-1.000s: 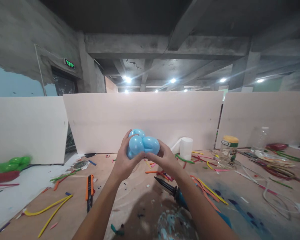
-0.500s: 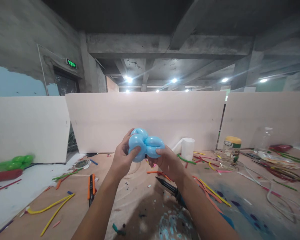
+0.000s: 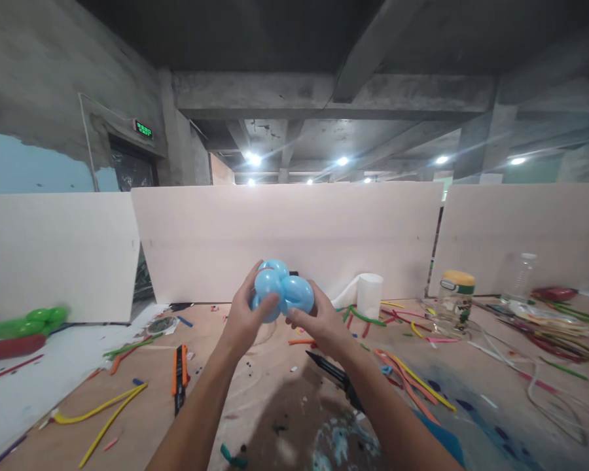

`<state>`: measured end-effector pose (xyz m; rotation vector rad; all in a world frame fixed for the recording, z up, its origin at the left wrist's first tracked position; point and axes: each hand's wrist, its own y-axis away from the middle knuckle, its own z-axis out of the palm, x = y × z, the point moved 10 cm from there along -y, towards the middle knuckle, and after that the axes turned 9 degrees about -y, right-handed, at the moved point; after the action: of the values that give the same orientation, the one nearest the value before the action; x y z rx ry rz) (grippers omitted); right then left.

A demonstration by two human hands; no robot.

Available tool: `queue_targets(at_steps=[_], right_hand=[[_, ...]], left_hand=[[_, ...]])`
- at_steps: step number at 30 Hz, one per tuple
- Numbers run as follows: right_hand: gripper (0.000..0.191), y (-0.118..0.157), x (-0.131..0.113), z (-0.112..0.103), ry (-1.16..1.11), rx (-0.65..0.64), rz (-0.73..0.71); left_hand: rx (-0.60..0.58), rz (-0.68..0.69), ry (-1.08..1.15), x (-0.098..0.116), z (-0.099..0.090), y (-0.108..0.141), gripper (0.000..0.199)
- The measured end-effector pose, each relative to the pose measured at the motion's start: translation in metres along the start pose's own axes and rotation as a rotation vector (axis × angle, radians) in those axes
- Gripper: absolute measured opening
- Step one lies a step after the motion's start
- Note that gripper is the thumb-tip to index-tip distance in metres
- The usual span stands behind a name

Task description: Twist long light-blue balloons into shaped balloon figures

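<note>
Plainly, we held the blue balloon (image 3: 275, 284) up above the table (image 3: 269, 366), in front of the white board (image 3: 294, 226). Our left hand (image 3: 243, 320) curled around its left bubbles, thumb on the near side; our right hand (image 3: 324, 320) cupped the right bubble — both hands were half closed, spread to the balloon's width. A pump (image 3: 331, 369) lay below, partly behind our right forearm (image 3: 383, 392), its black tip pointing left. The roll (image 3: 370, 297) stood farther right — the cutter (image 3: 179, 379) lay to the left.
</note>
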<state>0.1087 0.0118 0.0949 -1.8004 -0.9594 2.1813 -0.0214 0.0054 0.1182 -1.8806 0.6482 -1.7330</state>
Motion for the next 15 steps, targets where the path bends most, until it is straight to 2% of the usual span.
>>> queue_targets(at_steps=[2, 3, 7, 10, 12, 15], right_hand=[[0.033, 0.002, -0.005, -0.001, 0.061, 0.039, -0.021], [0.032, 0.002, -0.007, 0.001, 0.053, 0.035, -0.022], [0.031, 0.001, -0.006, 0.004, -0.103, -0.035, -0.004], [0.029, -0.002, -0.004, 0.004, -0.183, -0.082, -0.014], [0.028, -0.002, -0.003, 0.005, -0.216, -0.105, -0.018], [0.025, -0.002, 0.0, 0.005, -0.238, -0.102, -0.01]], left_hand=[[0.05, 0.047, -0.135, 0.005, -0.005, 0.002, 0.072], [0.059, 0.036, -0.132, 0.004, -0.006, 0.002, 0.07], [0.005, -0.085, 0.146, -0.008, -0.001, -0.001, 0.044], [-0.04, -0.119, 0.273, -0.007, 0.003, -0.001, 0.032], [-0.052, -0.119, 0.283, -0.005, 0.005, -0.001, 0.031], [-0.063, -0.09, 0.198, -0.002, 0.005, 0.0, 0.04]])
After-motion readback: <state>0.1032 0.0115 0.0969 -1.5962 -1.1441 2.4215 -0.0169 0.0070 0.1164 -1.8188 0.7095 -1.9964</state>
